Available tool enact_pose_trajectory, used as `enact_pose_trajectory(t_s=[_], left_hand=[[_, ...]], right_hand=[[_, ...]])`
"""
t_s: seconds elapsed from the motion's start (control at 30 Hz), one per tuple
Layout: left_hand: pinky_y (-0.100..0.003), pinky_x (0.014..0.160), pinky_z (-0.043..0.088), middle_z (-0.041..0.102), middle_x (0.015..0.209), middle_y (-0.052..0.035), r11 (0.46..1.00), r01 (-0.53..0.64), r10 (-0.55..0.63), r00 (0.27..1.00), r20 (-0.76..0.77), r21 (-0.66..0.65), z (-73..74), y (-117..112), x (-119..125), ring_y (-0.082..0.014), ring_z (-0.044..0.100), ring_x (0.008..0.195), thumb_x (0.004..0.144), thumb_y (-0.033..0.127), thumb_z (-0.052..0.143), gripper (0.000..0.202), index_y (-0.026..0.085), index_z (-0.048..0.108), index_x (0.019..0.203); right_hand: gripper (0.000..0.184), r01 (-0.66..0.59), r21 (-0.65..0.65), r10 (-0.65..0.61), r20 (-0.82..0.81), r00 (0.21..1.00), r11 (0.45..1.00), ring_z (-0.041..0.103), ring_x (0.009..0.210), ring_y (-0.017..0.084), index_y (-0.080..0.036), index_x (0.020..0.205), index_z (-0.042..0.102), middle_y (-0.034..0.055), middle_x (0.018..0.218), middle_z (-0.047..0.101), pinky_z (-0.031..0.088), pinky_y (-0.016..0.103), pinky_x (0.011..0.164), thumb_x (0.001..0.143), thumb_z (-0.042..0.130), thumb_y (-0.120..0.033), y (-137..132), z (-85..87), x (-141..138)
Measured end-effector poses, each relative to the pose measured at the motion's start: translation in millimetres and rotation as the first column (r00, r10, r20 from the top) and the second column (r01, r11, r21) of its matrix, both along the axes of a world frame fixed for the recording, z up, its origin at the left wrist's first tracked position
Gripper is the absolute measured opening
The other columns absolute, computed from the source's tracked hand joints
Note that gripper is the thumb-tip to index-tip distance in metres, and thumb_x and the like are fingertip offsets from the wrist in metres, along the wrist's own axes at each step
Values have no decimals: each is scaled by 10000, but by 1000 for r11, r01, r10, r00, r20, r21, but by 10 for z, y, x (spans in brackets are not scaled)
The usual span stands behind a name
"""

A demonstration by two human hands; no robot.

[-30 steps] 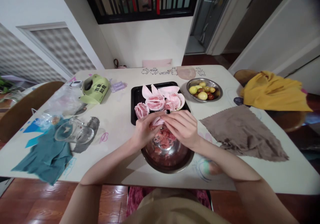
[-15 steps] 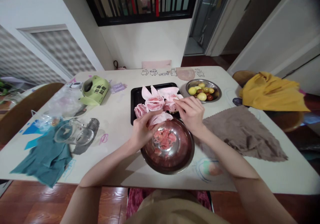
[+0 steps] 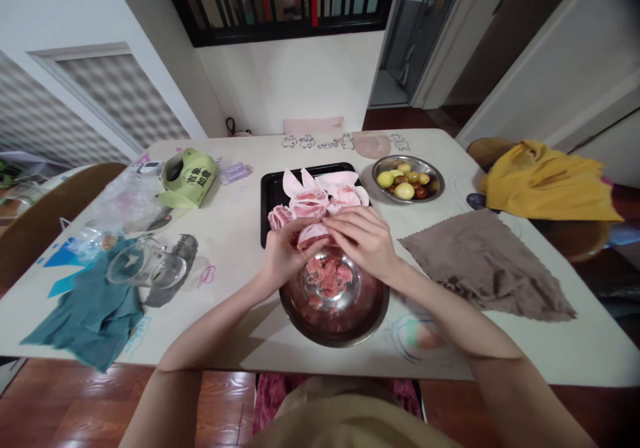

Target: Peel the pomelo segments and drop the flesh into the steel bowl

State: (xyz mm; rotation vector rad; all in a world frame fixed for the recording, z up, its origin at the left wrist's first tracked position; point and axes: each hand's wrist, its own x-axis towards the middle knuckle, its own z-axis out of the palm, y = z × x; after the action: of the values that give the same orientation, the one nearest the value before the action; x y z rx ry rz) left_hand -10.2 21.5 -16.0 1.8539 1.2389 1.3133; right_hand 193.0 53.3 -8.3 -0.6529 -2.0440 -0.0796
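My left hand (image 3: pixel 284 255) is closed around a pomelo segment (image 3: pixel 311 233) with pale pink skin, above the far rim of a steel bowl (image 3: pixel 363 321). My right hand (image 3: pixel 364 243) meets it from the other side, its fingers pinched at the segment's edge. Torn pieces of red pomelo flesh (image 3: pixel 330 279) lie in the bottom of the bowl. Just behind, a black tray (image 3: pixel 270 191) carries pomelo sections (image 3: pixel 309 203) and pieces of thick pink peel (image 3: pixel 336 181). My fingers partly hide the segment and the tray's near side.
A steel dish (image 3: pixel 434 193) of small yellow and brown fruit stands behind right. A brown cloth (image 3: pixel 490 261) lies to the right. On the left are a glass pitcher (image 3: pixel 145 268), a teal cloth (image 3: pixel 93 315), a green bag (image 3: pixel 189 180) and clear plastic (image 3: pixel 125 201).
My right hand has moved left and nearer, from beside the tray to the segment in my left hand. The segment now sits between both hands over the bowl's far side.
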Motion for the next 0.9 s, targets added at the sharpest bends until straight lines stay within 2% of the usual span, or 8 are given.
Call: enact_pose_trajectory(t_s=[0.13,0.4,0.57,0.67,0.8,0.9], left_hand=[[-357,875,638,791,1126,-100,999,42,-42,999,-9,-21,-4,-12,-9,-241,773,985,827,311,804,363,183,734,1159],[-319,830,612,790,1148,-92,999,45,-47,989,-142,-16,76,-93,-1,-226,771,942,857,274,749,348,172,726,1189],[-269,718,584,815,1020,-59,999,3,-11,980,-198,-39,119,-122,-1,-187,751,792,823,261,747,354,164,744,1163],[-230,657,547,812,921,-45,998,27,-39,973,-226,-56,144,-122,-8,-157,710,713,787,230,758,383,138,749,1159],[-186,608,482,755,760,7,992,121,-123,955,-271,-26,177,-127,1,-103,617,615,765,124,720,307,123,761,1069],[-187,621,483,734,763,12,991,132,-132,942,-309,-21,196,-144,19,-101,609,625,747,79,698,269,129,749,1006]], right_hand=[[223,-44,75,40,57,998,996,688,993,215,-176,1147,719,52,1020,786,568,384,846,928,681,-156,-122,20,-35],[142,18,256,-70,195,978,966,691,919,214,-136,1066,712,60,951,786,551,387,843,936,655,-145,-154,25,-15],[140,21,138,-42,149,988,990,695,915,198,-163,1068,700,41,965,782,529,407,895,939,649,-144,-218,52,-40],[176,-47,73,40,100,994,996,687,953,204,-179,1110,692,40,1018,781,533,412,892,938,659,-158,-267,78,-60],[217,-136,80,122,153,981,987,663,1026,223,-164,1172,681,69,1077,774,551,391,856,959,648,-183,-301,76,-99],[186,-140,132,113,192,975,981,667,995,224,-162,1140,695,75,1040,777,550,384,820,964,640,-181,-305,53,-122]])
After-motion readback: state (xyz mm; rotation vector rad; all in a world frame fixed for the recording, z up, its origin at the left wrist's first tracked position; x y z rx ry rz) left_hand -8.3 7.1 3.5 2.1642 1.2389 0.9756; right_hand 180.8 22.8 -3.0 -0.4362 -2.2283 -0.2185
